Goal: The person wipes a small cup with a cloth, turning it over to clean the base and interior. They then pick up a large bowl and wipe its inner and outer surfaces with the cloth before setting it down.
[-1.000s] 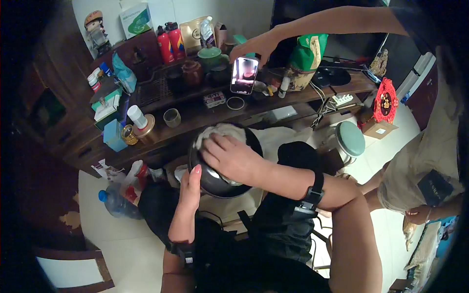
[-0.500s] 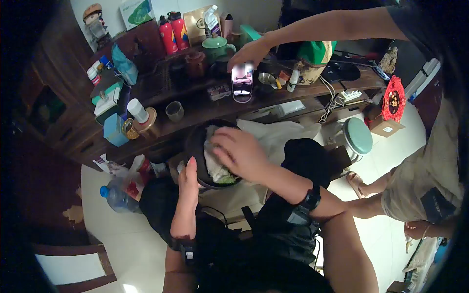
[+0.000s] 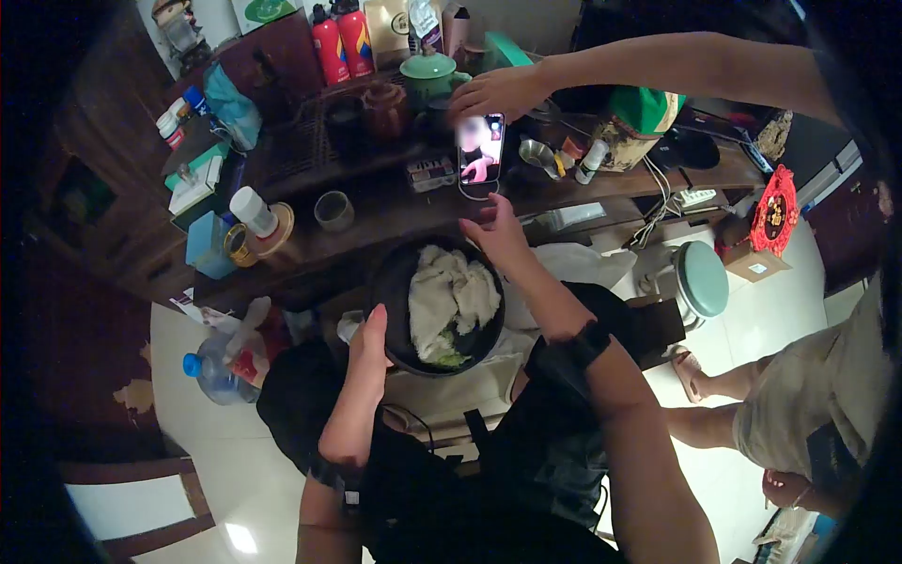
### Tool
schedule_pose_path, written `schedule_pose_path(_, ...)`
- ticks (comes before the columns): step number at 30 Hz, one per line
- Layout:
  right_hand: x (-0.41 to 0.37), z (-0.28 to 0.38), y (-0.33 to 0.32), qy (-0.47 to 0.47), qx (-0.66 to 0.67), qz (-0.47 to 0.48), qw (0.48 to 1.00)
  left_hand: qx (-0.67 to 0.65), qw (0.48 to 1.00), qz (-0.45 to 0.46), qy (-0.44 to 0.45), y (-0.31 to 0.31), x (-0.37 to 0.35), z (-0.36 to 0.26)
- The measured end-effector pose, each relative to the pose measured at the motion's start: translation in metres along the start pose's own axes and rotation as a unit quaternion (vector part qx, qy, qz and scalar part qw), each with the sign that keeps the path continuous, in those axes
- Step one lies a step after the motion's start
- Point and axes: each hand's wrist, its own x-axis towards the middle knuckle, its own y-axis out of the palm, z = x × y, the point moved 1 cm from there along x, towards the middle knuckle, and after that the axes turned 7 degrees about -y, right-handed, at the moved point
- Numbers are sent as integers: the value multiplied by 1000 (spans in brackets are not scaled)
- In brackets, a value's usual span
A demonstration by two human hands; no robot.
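A dark round bowl (image 3: 387, 324) is on or just above my lap, tilted so that its inside shows. Inside it lies a crumpled off-white cloth (image 3: 442, 291), with a bit of something green (image 3: 451, 359) at its lower edge. My left hand (image 3: 368, 352) grips the bowl's left rim, thumb up along the side. Above the bowl's upper right rim, my right hand (image 3: 500, 233) is raised with its fingers apart and nothing in them. It is just below a lit phone (image 3: 481, 150) that stands on the wooden cabinet.
Another person's hand (image 3: 498, 94) reaches from the right to the phone's top. On the cabinet (image 3: 301, 249) are a glass cup (image 3: 334, 211), a green lidded pot (image 3: 427, 75) and a metal bowl (image 3: 537, 155). A green-topped stool (image 3: 702, 273) stands right; a water jug (image 3: 221, 371) left.
My right hand has lifted off the cloth and moved up and right toward the phone. More of the cloth now shows. The left hand stays at the bowl's rim.
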Motion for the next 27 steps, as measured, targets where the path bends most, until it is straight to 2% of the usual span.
schedule_pose_path(2, 17, -13, 4, 22, 15, -10, 1000, 15, 1000, -15, -14, 10, 9, -13)
schedule_pose_path(5, 29, -22, 4, 45, 43, -29, 998, -66, 998, -3, 0, 27, 24, -30)
schedule_pose_path(12, 37, -29, 13, 88, 42, -17, 995, -154, 987, 41, 3, 12, 68, -7)
schedule_pose_path(14, 35, -23, 11, 69, 22, -29, 997, -165, 986, 37, 8, 10, 72, -4)
schedule_pose_path(20, 38, -44, 15, 65, 59, -27, 996, -131, 989, 51, 34, 20, 68, -6)
schedule_pose_path(23, 37, -41, 15, 70, 64, -19, 995, -159, 985, 73, 0, 13, 70, -3)
schedule_pose_path(27, 35, -41, 16, 81, 91, -6, 993, -136, 990, 38, 7, 19, 65, -8)
